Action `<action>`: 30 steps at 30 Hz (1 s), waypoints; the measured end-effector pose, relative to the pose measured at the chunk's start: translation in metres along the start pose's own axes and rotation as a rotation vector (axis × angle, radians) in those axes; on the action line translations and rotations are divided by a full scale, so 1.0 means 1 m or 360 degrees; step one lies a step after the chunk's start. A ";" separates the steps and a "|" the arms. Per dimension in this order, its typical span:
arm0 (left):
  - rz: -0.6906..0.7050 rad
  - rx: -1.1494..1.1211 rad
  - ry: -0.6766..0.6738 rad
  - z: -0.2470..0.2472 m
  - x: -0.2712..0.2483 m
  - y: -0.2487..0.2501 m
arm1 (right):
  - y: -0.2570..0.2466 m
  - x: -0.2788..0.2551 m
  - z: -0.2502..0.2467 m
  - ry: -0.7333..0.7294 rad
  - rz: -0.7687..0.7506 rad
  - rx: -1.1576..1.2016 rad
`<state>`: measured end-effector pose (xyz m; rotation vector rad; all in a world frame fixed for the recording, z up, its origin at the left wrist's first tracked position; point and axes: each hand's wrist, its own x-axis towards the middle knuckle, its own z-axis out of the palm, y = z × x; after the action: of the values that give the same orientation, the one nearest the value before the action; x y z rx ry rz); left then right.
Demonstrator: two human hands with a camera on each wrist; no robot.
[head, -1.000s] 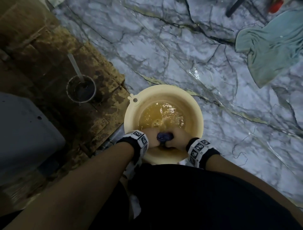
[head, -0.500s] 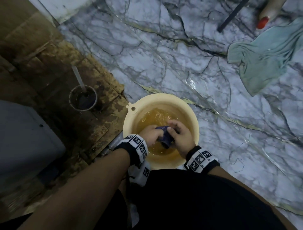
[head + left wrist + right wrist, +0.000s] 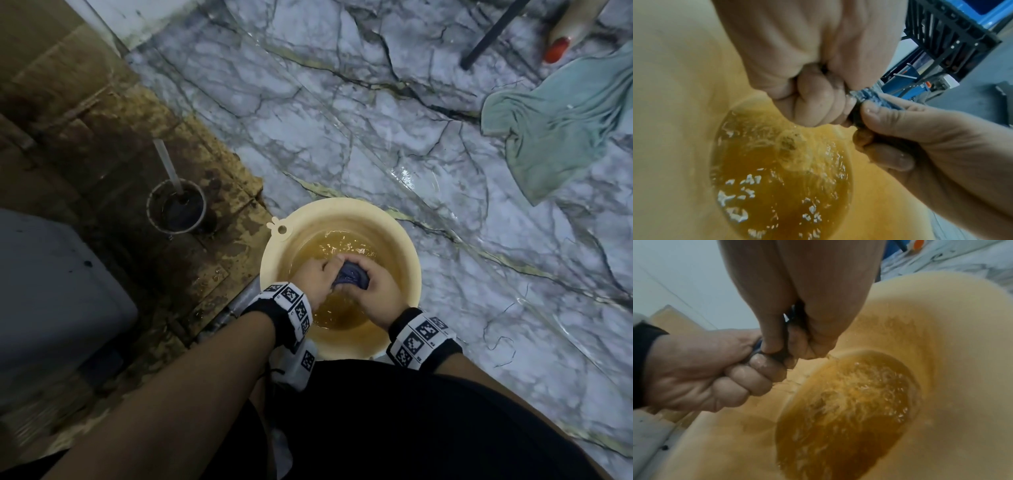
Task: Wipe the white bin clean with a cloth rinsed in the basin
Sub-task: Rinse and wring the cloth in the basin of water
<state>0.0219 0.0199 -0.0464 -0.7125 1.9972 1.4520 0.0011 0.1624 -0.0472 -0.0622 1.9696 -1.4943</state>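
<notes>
A cream basin (image 3: 342,209) of amber water (image 3: 346,246) stands on the floor in front of my knees. Both hands hold a wadded dark blue cloth (image 3: 351,277) just above the water. My left hand (image 3: 320,274) grips its left end in a fist, and my right hand (image 3: 371,289) grips the right end. In the left wrist view the cloth (image 3: 869,95) shows between the left hand (image 3: 818,104) and the right hand (image 3: 910,129). Water runs off the right hand (image 3: 803,344) into the basin (image 3: 941,321). The white bin (image 3: 51,291) stands at the left.
A small dark pot (image 3: 176,209) with a pale stick stands on stained cardboard (image 3: 137,130) left of the basin. A teal towel (image 3: 561,126), a dark rod (image 3: 489,34) and a red-tipped object (image 3: 556,48) lie far right on the marble-patterned floor (image 3: 342,102).
Both hands have moved with the cloth from the basin's near rim out over the water. The cloth now sits wadded between the two fists, and the water is rippling.
</notes>
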 end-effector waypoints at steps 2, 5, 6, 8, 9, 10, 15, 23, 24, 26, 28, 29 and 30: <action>0.0070 0.0030 0.0036 -0.001 0.002 0.001 | -0.002 0.000 -0.002 -0.0031 -0.0038 -0.0086; 0.0162 0.0082 0.0101 0.001 0.005 0.001 | -0.003 0.004 -0.006 -0.0023 -0.0055 -0.0116; 0.0185 0.0109 0.0120 0.001 0.005 0.001 | -0.003 0.005 -0.007 -0.0006 -0.0064 -0.0152; 0.0221 0.0128 0.0143 0.003 0.005 0.000 | -0.002 0.007 -0.009 0.0046 -0.0084 -0.0237; 0.0229 0.0121 0.0150 0.004 0.005 0.000 | -0.001 0.008 -0.009 0.0068 -0.0078 -0.0282; 0.0226 0.0112 0.0155 0.005 0.004 -0.001 | 0.000 0.009 -0.008 0.0084 -0.0069 -0.0347; 0.0125 0.0120 0.0211 0.009 0.007 -0.003 | 0.001 0.016 -0.002 0.0201 -0.0041 -0.0673; 0.0161 0.0285 0.0257 0.011 0.006 0.005 | 0.003 0.026 0.002 0.0250 0.0157 -0.0623; 0.0177 0.0318 0.0243 0.011 0.005 0.005 | 0.002 0.026 0.002 0.0239 0.0189 -0.0610; 0.0208 0.0375 0.0212 0.010 0.005 0.004 | 0.002 0.027 0.002 0.0212 0.0252 -0.0572; 0.0253 0.0432 0.0177 0.010 0.005 0.003 | 0.002 0.028 0.002 0.0188 0.0334 -0.0522; 0.0277 0.0470 0.0164 0.010 0.005 0.003 | 0.002 0.028 0.002 0.0179 0.0374 -0.0501; 0.0300 0.0507 0.0159 0.009 0.004 0.004 | 0.002 0.029 0.002 0.0173 0.0414 -0.0484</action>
<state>0.0178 0.0296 -0.0492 -0.4775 2.3553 1.1752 -0.0198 0.1495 -0.0623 0.1433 2.1835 -1.0457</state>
